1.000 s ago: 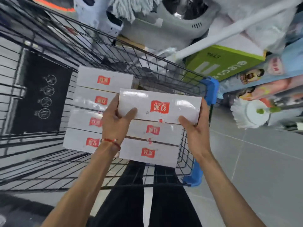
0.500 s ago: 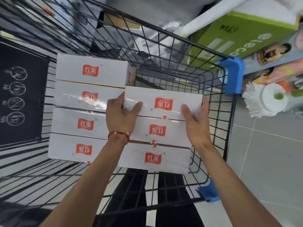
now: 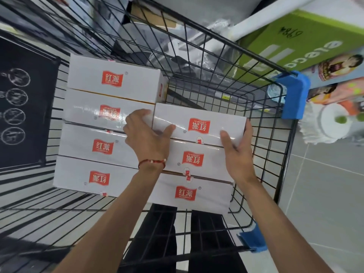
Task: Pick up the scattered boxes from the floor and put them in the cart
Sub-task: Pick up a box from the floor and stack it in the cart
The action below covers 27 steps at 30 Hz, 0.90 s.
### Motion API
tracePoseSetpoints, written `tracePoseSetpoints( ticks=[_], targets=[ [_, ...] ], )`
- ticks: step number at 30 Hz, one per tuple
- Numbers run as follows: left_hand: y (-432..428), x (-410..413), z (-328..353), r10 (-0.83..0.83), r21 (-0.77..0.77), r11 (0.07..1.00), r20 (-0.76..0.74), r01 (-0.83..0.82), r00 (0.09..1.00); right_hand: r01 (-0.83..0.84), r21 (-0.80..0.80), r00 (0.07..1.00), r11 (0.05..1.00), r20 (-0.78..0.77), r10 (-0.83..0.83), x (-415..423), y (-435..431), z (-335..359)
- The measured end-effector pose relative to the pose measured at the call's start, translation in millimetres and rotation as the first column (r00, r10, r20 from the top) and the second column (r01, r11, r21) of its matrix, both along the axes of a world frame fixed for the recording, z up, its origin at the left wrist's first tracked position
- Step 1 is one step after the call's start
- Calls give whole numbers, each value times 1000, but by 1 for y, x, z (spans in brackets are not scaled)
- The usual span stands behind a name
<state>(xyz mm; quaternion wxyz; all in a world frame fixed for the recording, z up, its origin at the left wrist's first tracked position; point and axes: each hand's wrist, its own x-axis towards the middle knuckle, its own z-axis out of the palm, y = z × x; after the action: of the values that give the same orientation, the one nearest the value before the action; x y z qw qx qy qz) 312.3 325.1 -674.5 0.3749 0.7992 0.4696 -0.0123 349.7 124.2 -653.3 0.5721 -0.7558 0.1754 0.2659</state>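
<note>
White box (image 3: 199,126) at frame centre, inside cart (image 3: 216,56), far end of right row. L hand (image 3: 146,135) fingers curled over its left end, thumb on top. R hand (image 3: 237,152) wraps right end. Seat it flat & flush w/ neighbour, then slide fingers out without nudging left row (image 3: 102,146)

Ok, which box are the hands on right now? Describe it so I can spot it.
Look in the black wire cart, where white red-logo boxes lie in two rows. In the shorter right row of three, it is the farthest box. Alone among them, it is held at both ends by the left hand and right hand.
</note>
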Motion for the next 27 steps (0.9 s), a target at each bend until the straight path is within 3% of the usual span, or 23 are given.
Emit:
tracePoseSetpoints(
  ticks=[3,7,15,20,27],
  targets=[
    [6,-6,-4,-106,70,991,-98,114,989,-10,11,1000,1000,9,10,-3,1,-1],
    [8,-13,-14,-286,43,954,-183,298,941,-17,4,999,1000,32,17,-5,3,-2],
    [8,-15,-3,-357,37,925,-254,378,899,7,-69,1000,998,3,-7,-12,-1,19],
    [-3,-28,37,-273,-77,960,-47,269,961,110,-83,994,990,11,-110,-33,-15,64],
    [-58,-61,122,-256,-146,950,145,276,956,224,12,969,975,104,-224,-73,-65,128]
  ],
)
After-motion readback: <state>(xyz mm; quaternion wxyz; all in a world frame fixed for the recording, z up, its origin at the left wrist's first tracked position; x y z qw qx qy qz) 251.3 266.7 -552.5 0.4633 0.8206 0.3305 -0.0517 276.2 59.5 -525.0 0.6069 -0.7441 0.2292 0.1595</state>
